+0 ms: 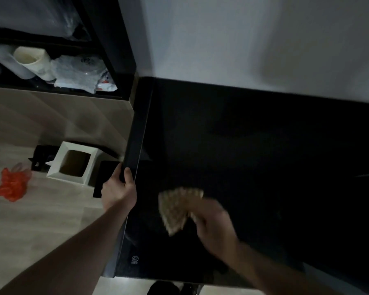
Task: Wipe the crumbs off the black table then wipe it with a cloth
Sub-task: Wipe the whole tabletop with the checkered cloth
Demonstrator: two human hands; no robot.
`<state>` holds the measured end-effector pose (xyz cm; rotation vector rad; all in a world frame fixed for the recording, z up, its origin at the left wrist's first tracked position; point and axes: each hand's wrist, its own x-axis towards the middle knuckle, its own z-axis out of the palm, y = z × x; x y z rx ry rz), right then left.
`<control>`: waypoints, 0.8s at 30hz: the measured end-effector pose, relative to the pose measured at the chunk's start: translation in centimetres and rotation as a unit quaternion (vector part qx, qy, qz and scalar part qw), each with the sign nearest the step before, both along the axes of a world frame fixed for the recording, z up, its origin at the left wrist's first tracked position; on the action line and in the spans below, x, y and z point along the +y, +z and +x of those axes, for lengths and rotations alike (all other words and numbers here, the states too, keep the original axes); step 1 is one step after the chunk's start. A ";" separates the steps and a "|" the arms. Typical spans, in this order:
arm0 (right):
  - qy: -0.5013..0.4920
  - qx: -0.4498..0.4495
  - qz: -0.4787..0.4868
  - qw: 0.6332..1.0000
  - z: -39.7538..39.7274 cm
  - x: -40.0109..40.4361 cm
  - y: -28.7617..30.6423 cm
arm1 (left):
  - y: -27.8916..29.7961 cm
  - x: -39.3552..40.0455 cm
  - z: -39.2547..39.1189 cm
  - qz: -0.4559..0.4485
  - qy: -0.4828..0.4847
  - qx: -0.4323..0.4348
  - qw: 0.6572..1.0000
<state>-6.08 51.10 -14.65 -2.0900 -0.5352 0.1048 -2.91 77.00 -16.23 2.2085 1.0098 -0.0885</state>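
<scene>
On the black table (pixel 264 135), right hand (pixel 215 222) grips a blurred beige cloth (pixel 176 209). Left hand (pixel 118 190) clutches the table's left edge.

The black table (pixel 254 145) is lying bare toward the wall (pixel 254 39), while the left hand (pixel 118 191) is gripping its left edge and the cloth (pixel 177 207) is covering the near part.

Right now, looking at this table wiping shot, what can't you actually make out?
- Crumbs on the black table: head view, too dark to tell.
- Right hand and cloth: motion blurred, so the grip is unclear.
- Left hand fingers: wrapped under the table edge, hidden.
- White box contents: only a dim opening shows.
- Table's right side: cut off by the frame edge.
</scene>
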 end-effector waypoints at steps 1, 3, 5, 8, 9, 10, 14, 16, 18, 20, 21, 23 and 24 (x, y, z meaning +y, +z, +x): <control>-0.036 0.015 -0.007 0.999 3.4 0.3 0.3 | 0.0 -0.1 0.0 0.003 -0.001 -0.002 1.000; -0.084 0.024 -0.049 0.995 10.1 0.8 0.9 | 0.1 -0.1 0.1 0.004 -0.002 -0.009 1.000; -0.111 0.008 -0.101 0.989 15.8 1.2 0.6 | 0.0 -0.1 0.1 0.000 0.000 -0.016 1.000; -0.100 0.009 -0.191 0.976 22.4 2.1 -0.3 | -0.4 0.0 0.1 0.003 0.001 -0.016 1.000; -0.082 0.009 -0.227 0.970 24.2 2.2 -0.9 | -0.5 0.0 0.1 0.002 0.003 -0.017 1.000; -0.063 0.006 -0.265 0.962 25.8 2.4 -1.4 | -0.6 0.1 0.1 0.001 0.003 -0.018 1.000; -0.046 0.040 -0.375 0.925 29.9 3.5 -3.0 | -0.8 0.2 0.0 0.003 -0.005 -0.022 1.000; -0.053 0.036 -0.402 0.914 30.4 4.1 -3.7 | -0.8 0.2 0.0 0.002 -0.005 -0.021 1.000; -0.058 0.010 -0.397 0.916 29.3 4.4 -4.5 | -0.9 0.2 0.1 0.004 -0.006 -0.016 1.000; -0.045 -0.020 -0.373 0.927 26.5 4.4 -4.9 | -1.0 0.3 0.1 0.007 -0.003 -0.010 1.000; -0.030 -0.036 -0.357 0.933 24.7 4.2 -4.9 | -0.9 0.3 0.1 0.007 -0.003 -0.010 1.000; 0.011 -0.062 -0.331 0.941 20.6 3.5 -4.6 | -0.7 0.2 0.1 0.010 -0.003 -0.015 1.000; 0.031 -0.070 -0.321 0.944 18.1 3.0 -4.4 | -0.6 0.1 0.1 0.012 -0.004 -0.015 1.000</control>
